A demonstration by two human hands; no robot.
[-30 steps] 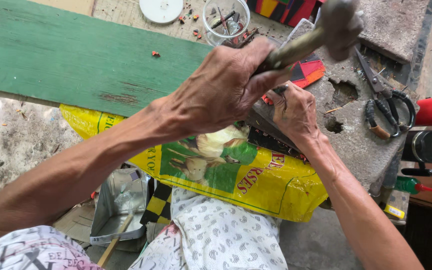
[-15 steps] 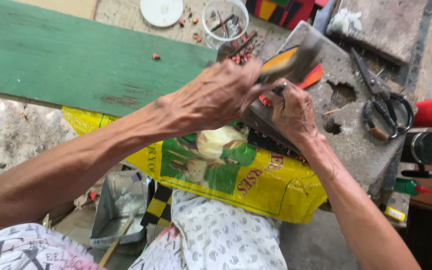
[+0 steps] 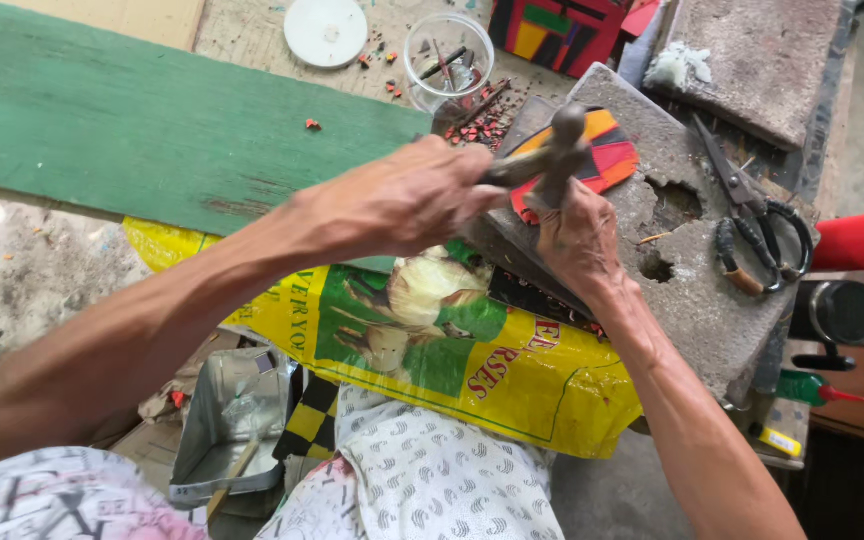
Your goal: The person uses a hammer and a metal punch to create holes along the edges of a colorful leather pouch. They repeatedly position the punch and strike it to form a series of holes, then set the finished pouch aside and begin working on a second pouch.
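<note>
Pitted stone slab (image 3: 712, 270), left hand (image 3: 402, 205) gripping hammer (image 3: 552, 160), scissors (image 3: 752, 215) near edge

Hammer (image 3: 552, 160): in left hand (image 3: 402, 205), head above right hand (image 3: 577, 235). Stone slab (image 3: 692, 270): under right hand. Scissors (image 3: 752, 215): on slab, right of that hand. Cup (image 3: 449, 60): beyond left hand. Board (image 3: 152, 120): left of it.

The hammer (image 3: 552, 155) — raised high a second ago — has come down in the left hand (image 3: 402, 200) onto the coloured piece (image 3: 602, 160).
</note>
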